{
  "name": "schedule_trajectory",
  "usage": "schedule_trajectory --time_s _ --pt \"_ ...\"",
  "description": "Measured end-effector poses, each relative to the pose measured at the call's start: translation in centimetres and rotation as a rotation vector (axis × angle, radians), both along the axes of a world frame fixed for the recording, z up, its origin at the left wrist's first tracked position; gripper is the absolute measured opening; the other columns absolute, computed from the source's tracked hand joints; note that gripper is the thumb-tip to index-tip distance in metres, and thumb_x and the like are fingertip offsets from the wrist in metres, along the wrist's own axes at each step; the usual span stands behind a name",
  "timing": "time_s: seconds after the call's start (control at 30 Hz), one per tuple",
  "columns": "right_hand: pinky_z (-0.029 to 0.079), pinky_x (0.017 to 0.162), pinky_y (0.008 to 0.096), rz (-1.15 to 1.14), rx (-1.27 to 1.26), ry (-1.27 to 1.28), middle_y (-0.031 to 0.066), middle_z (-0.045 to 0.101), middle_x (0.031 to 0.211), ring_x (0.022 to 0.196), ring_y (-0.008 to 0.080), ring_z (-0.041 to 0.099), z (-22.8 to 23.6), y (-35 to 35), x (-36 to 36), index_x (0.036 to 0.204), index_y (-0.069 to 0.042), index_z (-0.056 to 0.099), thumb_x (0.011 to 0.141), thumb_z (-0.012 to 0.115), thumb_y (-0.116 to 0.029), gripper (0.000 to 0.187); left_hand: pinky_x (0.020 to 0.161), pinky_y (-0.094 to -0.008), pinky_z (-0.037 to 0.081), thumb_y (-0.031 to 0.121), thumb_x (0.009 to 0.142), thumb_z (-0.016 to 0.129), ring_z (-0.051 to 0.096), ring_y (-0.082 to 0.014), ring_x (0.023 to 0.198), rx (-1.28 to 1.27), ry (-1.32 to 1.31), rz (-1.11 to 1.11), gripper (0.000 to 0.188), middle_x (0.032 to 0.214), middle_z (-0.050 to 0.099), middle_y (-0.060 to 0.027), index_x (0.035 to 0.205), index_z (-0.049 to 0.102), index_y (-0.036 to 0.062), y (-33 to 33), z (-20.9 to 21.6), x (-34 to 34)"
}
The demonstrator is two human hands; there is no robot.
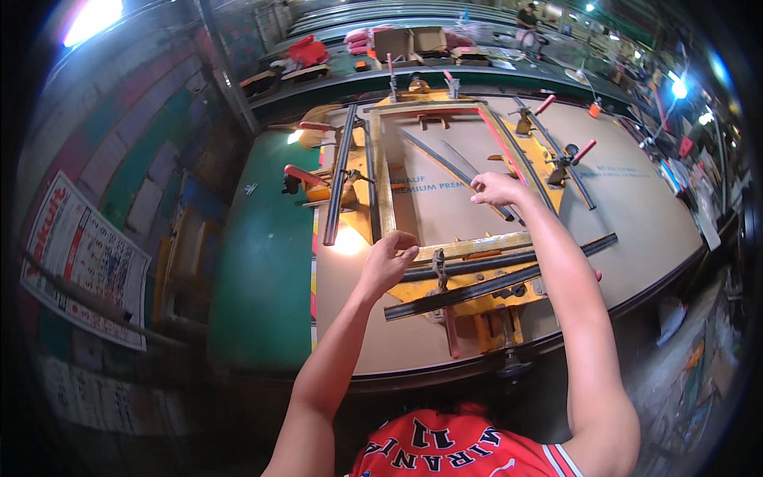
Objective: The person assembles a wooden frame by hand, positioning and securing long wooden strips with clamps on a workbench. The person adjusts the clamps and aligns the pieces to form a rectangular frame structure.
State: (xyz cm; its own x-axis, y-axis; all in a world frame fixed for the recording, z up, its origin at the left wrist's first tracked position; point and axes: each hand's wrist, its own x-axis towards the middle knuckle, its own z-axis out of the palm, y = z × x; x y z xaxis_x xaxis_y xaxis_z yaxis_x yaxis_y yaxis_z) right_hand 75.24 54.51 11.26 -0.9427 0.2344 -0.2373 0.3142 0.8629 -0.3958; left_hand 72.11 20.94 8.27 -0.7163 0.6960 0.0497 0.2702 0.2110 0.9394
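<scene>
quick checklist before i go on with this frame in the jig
1. Left hand on the frame's near left corner: ok.
2. Right hand at the right rail: ok, but grip cannot tell.
3. Frame lies inside the yellow jig: ok.
4. Red-handled clamps shut: cannot tell.
5. Loose dark strips lie inside the frame: not ok.
6. Corner joints tight: cannot tell.
</scene>
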Motion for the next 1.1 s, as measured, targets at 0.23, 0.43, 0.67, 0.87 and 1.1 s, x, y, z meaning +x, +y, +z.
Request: schedule_trajectory --time_s 0.23,0.43,0.67,0.87,1.1 --pt "0.045 0.103 0.0409 0.164 0.071 0.145 0.0223 0.061 0.126 0.121 0.0349 0.057 3.5 -2.0 2.7 0.132 -0.002 0.055 0.085 0.071 -0.031 0.057 0.097 -0.0353 0.048 0.014 0.094 0.064 0.065 -0.0214 0.106 0.023 -0.03 0.052 0.024 0.105 0.069 -0.0129 0.109 0.063 -0.0038 1.8 1.5 3.5" --pt "0.046 0.103 0.0409 0.328 0.025 0.201 0.0214 0.058 0.131 0.12 0.0349 0.057 5.8 -5.0 8.5 0.138 -0.002 0.049 0.089 0.068 -0.031 0.06 0.098 -0.0357 0.048 0.014 0.094 0.065 0.065 -0.0221 0.106 0.023 -0.051 0.104 0.024 0.105 0.069 -0.0123 0.11 0.063 -0.0032 1.3 1.9 6.9" --pt "0.049 0.097 0.0399 0.449 -0.132 0.235 0.0204 0.061 0.126 0.111 0.033 0.062 6.1 -7.6 11.9 0.133 -0.002 0.052 0.088 0.068 -0.03 0.055 0.091 -0.0365 0.049 0.016 0.091 0.067 0.065 -0.024 0.1 -0.068 0.138 0.142 0.028 0.104 0.068 -0.0137 0.11 0.063 -0.0037 -1.8 4.1 10.2" --pt "0.04 0.108 0.0412 0.676 0.059 0.178 0.0196 0.05 0.137 0.127 0.0346 0.049 6.6 -14.2 8.6 0.14 -0.005 0.044 0.088 0.069 -0.032 0.064 0.09 -0.0388 0.049 0.015 0.089 0.068 0.063 -0.0306 0.106 -0.055 0.338 0.311 0.03 0.115 0.063 -0.0175 0.114 0.061 -0.0003 -8.2 4.2 10.9" --pt "0.043 0.103 0.0438 0.738 0.154 0.242 0.0218 0.049 0.133 0.122 0.0387 0.051 6.6 -24.6 7.0 0.134 0.001 0.046 0.086 0.07 -0.03 0.062 0.093 -0.0373 0.048 0.015 0.09 0.068 0.062 -0.0305 0.107 -0.052 0.326 0.385 0.031 0.117 0.064 -0.0165 0.115 0.061 -0.0015 -18.1 6.0 10.9"
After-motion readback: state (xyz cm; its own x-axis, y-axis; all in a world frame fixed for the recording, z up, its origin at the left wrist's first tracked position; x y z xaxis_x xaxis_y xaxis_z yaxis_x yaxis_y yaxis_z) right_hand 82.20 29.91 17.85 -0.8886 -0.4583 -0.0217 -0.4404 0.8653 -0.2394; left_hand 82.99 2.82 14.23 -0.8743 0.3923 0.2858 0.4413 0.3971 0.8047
